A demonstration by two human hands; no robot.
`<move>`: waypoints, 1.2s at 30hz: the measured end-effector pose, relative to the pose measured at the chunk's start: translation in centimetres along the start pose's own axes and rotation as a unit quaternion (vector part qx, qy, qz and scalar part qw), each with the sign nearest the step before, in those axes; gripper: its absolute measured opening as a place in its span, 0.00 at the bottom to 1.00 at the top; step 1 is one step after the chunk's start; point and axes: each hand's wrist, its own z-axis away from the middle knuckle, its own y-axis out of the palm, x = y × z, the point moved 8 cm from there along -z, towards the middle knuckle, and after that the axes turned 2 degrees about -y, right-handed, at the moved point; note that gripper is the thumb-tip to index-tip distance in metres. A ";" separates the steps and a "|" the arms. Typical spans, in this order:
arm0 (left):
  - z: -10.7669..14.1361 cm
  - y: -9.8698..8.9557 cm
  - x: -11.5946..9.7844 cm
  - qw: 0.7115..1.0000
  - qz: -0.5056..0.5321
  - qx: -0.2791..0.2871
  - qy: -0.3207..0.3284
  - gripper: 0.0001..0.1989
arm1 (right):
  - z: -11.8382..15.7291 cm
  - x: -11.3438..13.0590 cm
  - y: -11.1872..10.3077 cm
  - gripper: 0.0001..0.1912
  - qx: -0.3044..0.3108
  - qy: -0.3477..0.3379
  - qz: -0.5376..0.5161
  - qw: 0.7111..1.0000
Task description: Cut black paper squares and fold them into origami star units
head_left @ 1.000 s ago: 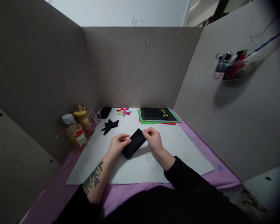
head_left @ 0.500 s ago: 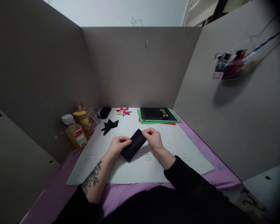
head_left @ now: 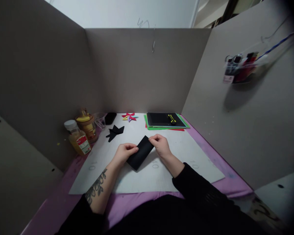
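A black rectangle of paper [head_left: 140, 154], seemingly folded, is held tilted just above the white board [head_left: 127, 184]. My left hand [head_left: 124, 152] pinches its left edge, thumb on top. At its upper right corner, my right hand [head_left: 159, 143] grips the paper between thumb and fingers. Beyond my left hand lies a pointed black folded-paper piece [head_left: 115, 132]. Farther back rests a multicoloured paper star [head_left: 129, 117]. The fingers under the black paper are partly hidden.
A stack of coloured paper [head_left: 159, 121] with a yellow-and-black tool [head_left: 171, 119] on it lies at the back right. At left stand a white-capped bottle [head_left: 78, 138], a brown jar [head_left: 87, 125] and a clear cup [head_left: 99, 120]. A holder with scissors [head_left: 240, 70] hangs on the right wall.
Almost nothing differs. Both hands keep their hold on the black paper, which has shifted only very slightly.
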 end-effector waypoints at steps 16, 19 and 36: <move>0.1 0.2 -0.4 1.000 -0.014 -0.004 0.012 0.16 | 0.1 -0.2 0.1 0.08 -0.001 -0.006 0.000 1.000; 0.1 0.1 -0.4 1.000 -0.016 -0.009 0.012 0.15 | 0.1 0.1 0.2 0.08 -0.001 -0.015 -0.004 1.000; -0.4 -0.3 0.0 0.999 -0.005 -0.005 0.034 0.15 | 0.0 2.3 -0.7 0.11 -0.003 -0.029 0.067 0.997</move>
